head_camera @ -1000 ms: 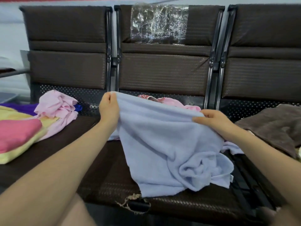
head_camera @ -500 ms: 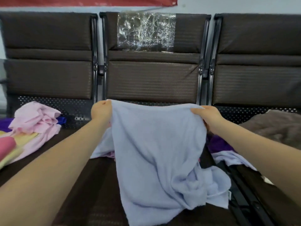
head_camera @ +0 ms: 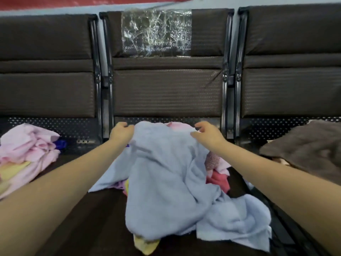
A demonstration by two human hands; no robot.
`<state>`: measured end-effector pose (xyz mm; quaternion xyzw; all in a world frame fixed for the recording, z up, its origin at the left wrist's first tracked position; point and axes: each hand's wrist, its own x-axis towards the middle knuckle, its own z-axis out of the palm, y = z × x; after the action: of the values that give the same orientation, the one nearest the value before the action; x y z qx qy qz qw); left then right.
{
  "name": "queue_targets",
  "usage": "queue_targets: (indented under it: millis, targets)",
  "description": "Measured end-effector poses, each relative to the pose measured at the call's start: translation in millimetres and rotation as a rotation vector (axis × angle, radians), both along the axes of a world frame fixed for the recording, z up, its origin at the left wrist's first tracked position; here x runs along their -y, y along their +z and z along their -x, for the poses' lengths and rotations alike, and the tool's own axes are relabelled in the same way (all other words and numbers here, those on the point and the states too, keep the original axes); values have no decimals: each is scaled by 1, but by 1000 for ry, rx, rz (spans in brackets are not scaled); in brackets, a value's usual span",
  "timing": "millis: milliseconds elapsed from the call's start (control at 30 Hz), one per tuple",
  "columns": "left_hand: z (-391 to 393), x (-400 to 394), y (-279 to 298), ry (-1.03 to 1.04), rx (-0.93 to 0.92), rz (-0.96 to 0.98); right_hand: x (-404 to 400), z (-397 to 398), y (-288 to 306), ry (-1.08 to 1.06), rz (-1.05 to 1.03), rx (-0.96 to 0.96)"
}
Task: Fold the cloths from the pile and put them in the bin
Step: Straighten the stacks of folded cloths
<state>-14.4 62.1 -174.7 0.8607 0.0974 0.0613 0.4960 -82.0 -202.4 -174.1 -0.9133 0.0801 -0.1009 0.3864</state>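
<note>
Hands at the far edge of a light blue towel [head_camera: 166,182], which lies draped over the mixed pile [head_camera: 217,174] on the middle seat [head_camera: 88,218]. Left hand [head_camera: 120,133] curls onto the towel's far left edge; whether its grip pinches cloth I cannot tell. Right hand [head_camera: 207,134] hovers just above the far right edge, fingers loosely spread, holding nothing. No bin in view. To fold well: take both far corners firmly, lift clear of the pile, shake out the bunched near end, then bring edges together squarely.
</note>
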Motion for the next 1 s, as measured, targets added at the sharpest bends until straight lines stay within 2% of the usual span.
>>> queue_targets:
  millis: [100,167,267,333,400,433,500,600,733,800,867,933,1000]
  targets:
    - [56,4,1,-116,-6,-46,10,45,-2,43,92,20]
    - [88,8,-1,-126,-35,-3,16,69,1,44,105,-11]
    - [137,5,-11,-152,-109,50,19,110,5,79,11,-178]
    - [161,-2,-20,-132,-235,187,17,133,-3,121,-40,-302]
    - [187,-7,-21,-146,-441,404,11,153,-10,224,3,-373]
    - [199,-8,-20,-181,-530,488,7,160,-14,277,16,-393]
    - [210,-8,-22,-282,-592,559,2,166,-16,309,-14,-368]
    - [221,0,-26,-481,-495,414,-4,165,-19,270,-140,-350]
    - [220,7,-39,-601,-274,-193,-8,158,-29,286,-177,-401]
    - [214,6,-42,-611,-214,-297,-12,153,-23,256,-247,-353]
    - [208,8,-33,-543,-116,-224,-11,146,-11,179,-373,-240]
    - [199,9,-15,-337,-12,68,-10,140,4,104,-525,-56]
    - [188,6,5,-224,18,402,-4,132,14,24,-659,76]
